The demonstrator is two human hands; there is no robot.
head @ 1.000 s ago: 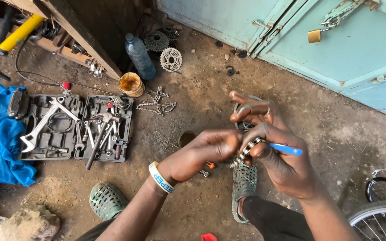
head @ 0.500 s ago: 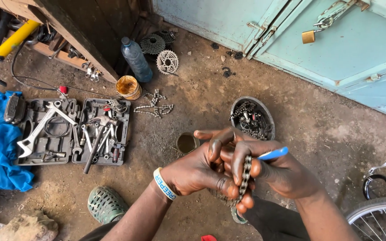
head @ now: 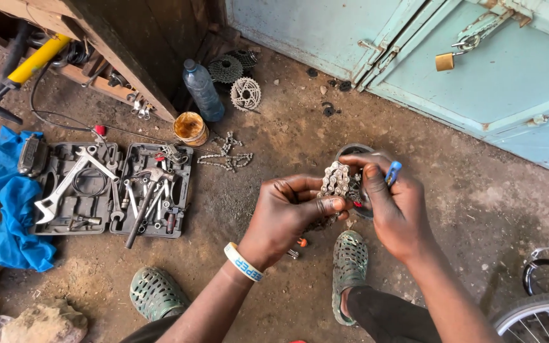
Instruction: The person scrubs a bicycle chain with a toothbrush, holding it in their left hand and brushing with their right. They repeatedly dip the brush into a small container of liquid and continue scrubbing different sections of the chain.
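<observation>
Dirt floor [head: 274, 146] of a bike repair spot, pale blue metal door [head: 509, 70] with a brass padlock [head: 444, 61] behind. Left hand [head: 287, 216] and right hand [head: 395, 209] meet in mid-air above the floor, both closed on a bunched bicycle chain [head: 338, 183]. Left thumb and fingers pinch the lower side of the bundle; right fingers wrap the top. Folded up like that, the chain stays compact and off the dirt. Right hand also has a blue pen-like tool [head: 393, 171] tucked between its fingers, likely parked there so the grip stays free. Dark bowl [head: 351, 151] sits mostly hidden right behind the hands; contents cannot be told. Open grey tool case [head: 112, 187] with wrenches and pliers lies to the left, within reach. Another loose chain [head: 227, 154] lies on the dirt by a yellow tin [head: 190, 129], plastic bottle [head: 203, 90] and two sprocket cassettes [head: 245, 93] near the door. Blue cloth [head: 1, 203] at far left. Green clog sandals [head: 349, 263] below the hands, bike wheel [head: 541, 314] at lower right.
</observation>
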